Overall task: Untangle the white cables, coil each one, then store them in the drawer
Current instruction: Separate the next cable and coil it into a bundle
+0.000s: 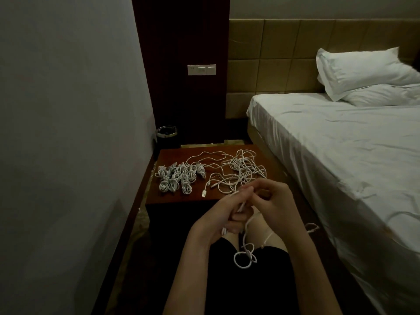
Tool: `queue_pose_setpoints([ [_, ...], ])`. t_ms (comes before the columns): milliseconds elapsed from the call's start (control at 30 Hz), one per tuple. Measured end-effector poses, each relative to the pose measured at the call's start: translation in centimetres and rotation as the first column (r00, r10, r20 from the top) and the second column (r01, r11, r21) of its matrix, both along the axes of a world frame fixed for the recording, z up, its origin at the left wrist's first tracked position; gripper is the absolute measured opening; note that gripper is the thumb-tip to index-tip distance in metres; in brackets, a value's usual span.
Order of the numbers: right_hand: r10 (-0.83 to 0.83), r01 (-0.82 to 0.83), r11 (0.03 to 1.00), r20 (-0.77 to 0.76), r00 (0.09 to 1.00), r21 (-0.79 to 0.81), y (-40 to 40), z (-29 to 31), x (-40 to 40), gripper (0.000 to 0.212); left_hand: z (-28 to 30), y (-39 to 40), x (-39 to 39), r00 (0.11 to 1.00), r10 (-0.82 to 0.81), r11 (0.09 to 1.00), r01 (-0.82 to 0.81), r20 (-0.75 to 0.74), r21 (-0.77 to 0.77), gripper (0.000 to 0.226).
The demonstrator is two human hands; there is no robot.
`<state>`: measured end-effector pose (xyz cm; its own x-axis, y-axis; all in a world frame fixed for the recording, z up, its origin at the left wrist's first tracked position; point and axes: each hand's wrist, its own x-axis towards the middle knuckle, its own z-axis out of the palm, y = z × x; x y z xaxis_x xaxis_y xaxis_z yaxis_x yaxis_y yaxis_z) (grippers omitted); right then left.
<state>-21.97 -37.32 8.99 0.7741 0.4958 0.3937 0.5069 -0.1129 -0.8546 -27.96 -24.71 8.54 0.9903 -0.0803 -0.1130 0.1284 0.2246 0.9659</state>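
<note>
While both hands, left (223, 214) and right (270, 201), pinch one cable (244, 255) over the lap, its limp, light strand loops loosely; grip near the plug. Tangle (241, 171) and coils (177, 178) lie on the worktop (172, 198).

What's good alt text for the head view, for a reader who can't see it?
Two hands, left hand and right hand, work a white cable over the person's lap. Ahead, a wooden nightstand holds coiled cables on its left and a tangled pile on its right, beside a white-sheeted bed.
</note>
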Motion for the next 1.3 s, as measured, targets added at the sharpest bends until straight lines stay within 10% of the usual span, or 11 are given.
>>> queue_pose_setpoints([
  [833,0.035,-0.066,0.965,-0.127,0.991,-0.253,0.2,-1.5,1.2,0.021,-1.4,1.1,1.5,0.857,0.497,0.868,-0.491,0.140,-0.077,0.049],
  [1133,0.085,-0.140,0.847,-0.130,0.988,-0.512,0.0,-2.0,1.5,0.016,1.1,2.1,0.6,0.865,0.501,0.612,-0.364,-0.012,-0.702,0.046],
  [1300,0.163,-0.220,0.936,-0.217,0.963,-0.274,0.9,-1.1,0.5,0.018,0.9,2.3,0.5,0.899,0.437,0.633,-0.290,0.022,-0.717,0.044],
])
